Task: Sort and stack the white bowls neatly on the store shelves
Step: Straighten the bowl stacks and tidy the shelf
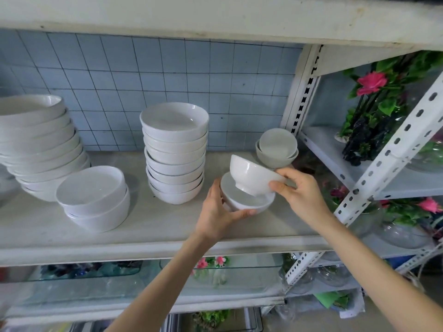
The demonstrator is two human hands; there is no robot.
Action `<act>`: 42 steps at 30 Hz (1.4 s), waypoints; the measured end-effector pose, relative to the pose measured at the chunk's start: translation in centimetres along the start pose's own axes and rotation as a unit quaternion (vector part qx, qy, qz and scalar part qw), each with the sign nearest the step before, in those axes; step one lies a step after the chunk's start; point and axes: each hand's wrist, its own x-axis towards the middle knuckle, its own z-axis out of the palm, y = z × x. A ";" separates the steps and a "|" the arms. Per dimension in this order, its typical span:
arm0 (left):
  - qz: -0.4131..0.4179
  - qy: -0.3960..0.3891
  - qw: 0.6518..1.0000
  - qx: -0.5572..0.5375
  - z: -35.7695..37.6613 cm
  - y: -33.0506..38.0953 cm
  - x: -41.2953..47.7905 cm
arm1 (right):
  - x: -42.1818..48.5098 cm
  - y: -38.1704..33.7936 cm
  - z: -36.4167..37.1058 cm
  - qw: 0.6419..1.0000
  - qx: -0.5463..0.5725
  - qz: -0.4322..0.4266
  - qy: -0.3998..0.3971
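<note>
risky bit imo: right hand (297, 188) is only pinching that tilted small bowl (254, 176) by its rim over the short stack (247, 200) the left hand (220, 209) cups on the shelf (155, 226), so it could slip and chip both

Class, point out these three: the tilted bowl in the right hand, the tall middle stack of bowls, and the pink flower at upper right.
tilted bowl (251, 174), head view, outer side wall
tall middle stack (175, 154), head view, mid-stack rims
pink flower (371, 82), head view, petals
</note>
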 end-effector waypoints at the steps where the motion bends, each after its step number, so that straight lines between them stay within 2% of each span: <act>1: 0.002 0.000 1.000 0.001 0.0 0.0 0.0 | 0.0 0.0 0.0 1.000 -0.002 -0.003 0.004; 6: 0.004 -0.009 1.000 -0.004 -0.2 -0.5 -0.1 | 0.1 0.0 0.4 1.000 -0.003 -0.019 0.008; 9: 0.004 -0.023 1.000 -0.016 -0.4 -0.4 -0.1 | 0.0 0.2 1.0 0.998 -0.052 -0.030 -0.008; 15: 0.016 -0.037 0.998 -0.042 -0.4 -0.8 -0.2 | -0.6 2.1 2.4 0.963 -0.208 -0.172 -0.013; 18: 0.018 -0.040 0.998 -0.044 -0.3 -1.1 -0.1 | -1.0 3.0 2.4 0.952 -0.227 -0.205 -0.014; 24: 0.011 -0.050 0.997 -0.054 -0.3 -1.5 0.1 | -1.2 3.1 2.2 0.944 -0.237 -0.228 -0.015; 29: 0.023 -0.053 0.997 -0.053 -0.4 -1.3 0.2 | -1.4 3.4 2.2 0.952 -0.226 -0.201 -0.039; 42: 0.022 -0.046 0.997 -0.055 -0.4 -0.7 -0.1 | -0.8 3.7 1.9 0.954 -0.216 -0.204 -0.042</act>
